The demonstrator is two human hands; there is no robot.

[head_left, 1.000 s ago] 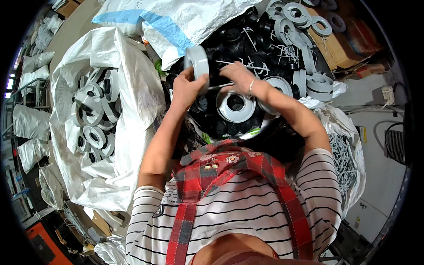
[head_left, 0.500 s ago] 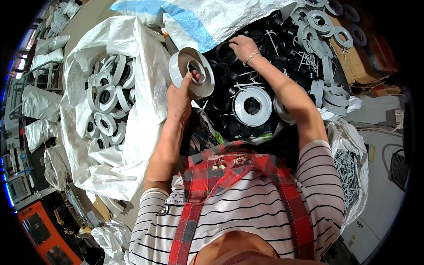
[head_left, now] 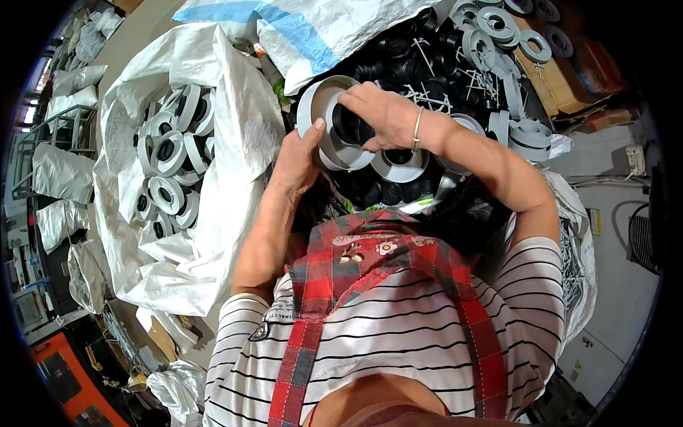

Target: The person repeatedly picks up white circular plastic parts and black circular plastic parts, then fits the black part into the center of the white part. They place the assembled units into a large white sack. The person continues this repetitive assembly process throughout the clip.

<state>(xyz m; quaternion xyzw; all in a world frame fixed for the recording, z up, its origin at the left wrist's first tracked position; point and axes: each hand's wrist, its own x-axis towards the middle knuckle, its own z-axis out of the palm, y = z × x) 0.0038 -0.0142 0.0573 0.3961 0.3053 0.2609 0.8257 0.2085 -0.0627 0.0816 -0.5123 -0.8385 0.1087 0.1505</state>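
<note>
Both hands point(head_left: 341, 135) hold grey ring point(head_left: 321, 117), seemingly black insert inside

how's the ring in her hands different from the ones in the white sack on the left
The grey ring is held up on edge between the left hand and right hand; the rings in the white sack lie loose in a heap. The held ring has fingers inside its opening; the sack rings sit untouched. Both look like the same grey round parts with dark centres.
</note>
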